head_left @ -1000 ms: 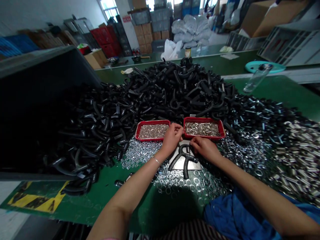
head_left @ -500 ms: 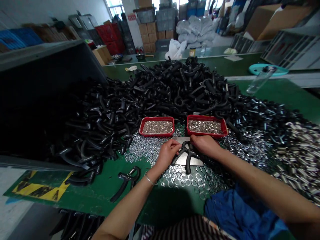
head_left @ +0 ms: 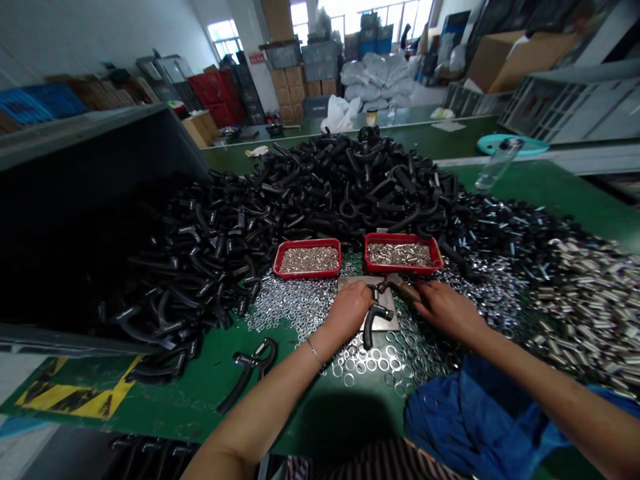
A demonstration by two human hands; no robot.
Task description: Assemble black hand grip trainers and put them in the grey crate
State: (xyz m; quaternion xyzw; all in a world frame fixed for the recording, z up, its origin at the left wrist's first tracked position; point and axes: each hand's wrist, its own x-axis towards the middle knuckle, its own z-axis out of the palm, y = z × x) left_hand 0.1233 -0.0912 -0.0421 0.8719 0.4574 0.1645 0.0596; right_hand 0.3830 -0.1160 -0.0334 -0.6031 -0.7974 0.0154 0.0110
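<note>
Hand gripper [head_left: 372, 320] lies on the metal plate [head_left: 352, 283] on the desk [head_left: 210, 400], its free black handle pointing down toward me. My left hand [head_left: 350, 308] sits on it, fingers curled round its upper end. My right hand [head_left: 445, 308], just to its right, is clenched on a brown-handled tool [head_left: 400, 285] that reaches leftward to the top of the part.

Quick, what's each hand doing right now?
Left hand: closed over the black handle piece on the metal plate.
Right hand: closed on a small tool; kind unclear.
</note>
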